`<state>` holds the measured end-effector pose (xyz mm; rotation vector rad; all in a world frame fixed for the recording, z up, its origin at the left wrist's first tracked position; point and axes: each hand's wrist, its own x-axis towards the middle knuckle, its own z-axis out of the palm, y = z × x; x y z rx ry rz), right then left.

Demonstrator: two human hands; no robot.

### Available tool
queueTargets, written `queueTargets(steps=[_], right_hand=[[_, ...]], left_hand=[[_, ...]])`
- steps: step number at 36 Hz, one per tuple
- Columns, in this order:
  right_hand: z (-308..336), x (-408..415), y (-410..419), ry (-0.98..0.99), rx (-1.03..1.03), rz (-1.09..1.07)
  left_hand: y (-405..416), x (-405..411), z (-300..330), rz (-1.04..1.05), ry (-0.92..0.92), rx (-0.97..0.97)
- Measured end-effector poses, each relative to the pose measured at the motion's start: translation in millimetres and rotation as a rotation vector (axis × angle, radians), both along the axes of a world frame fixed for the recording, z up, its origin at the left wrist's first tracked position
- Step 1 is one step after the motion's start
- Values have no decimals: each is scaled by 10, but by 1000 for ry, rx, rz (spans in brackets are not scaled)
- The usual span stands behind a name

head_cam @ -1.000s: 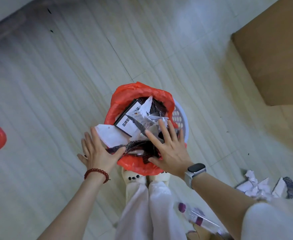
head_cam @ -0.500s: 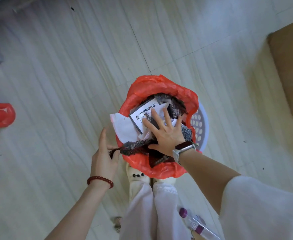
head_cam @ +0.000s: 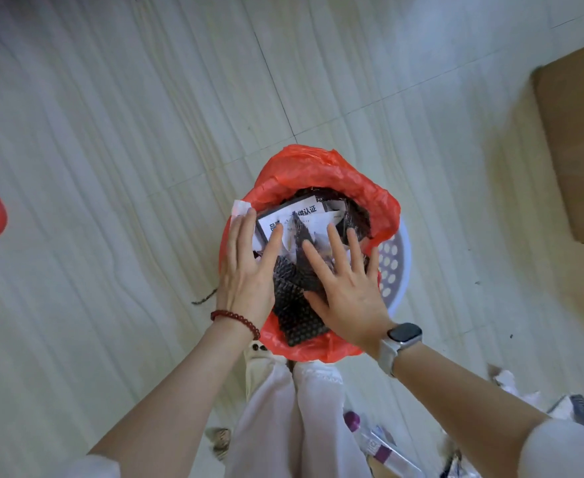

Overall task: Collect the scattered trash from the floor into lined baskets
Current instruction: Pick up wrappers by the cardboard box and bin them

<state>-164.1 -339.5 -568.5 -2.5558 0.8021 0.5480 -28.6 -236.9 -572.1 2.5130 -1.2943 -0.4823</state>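
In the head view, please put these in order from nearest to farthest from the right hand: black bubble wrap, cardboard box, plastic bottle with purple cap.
From the right hand:
1. Black bubble wrap, in the basket, directly under the hand and touching it.
2. Plastic bottle with purple cap, on the floor by the person's legs, at the bottom of the view.
3. Cardboard box, at the upper right edge.

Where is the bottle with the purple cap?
In the head view the bottle lies on the floor at the bottom edge, right of the person's white trouser legs and under the right forearm, behind the red-lined basket.
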Motion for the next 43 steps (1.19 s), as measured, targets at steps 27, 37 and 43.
queueTargets(steps=[27, 37, 43], right_hand=[[-907, 49, -124, 214, 116, 120], [-1307, 111, -118, 257, 115, 73], [-1213, 109, -140, 275, 157, 97]], left_hand=[[-216, -4, -812, -351, -126, 481], [-364, -101, -1199, -361, -139, 702], [-381, -82, -1101, -388, -114, 696]])
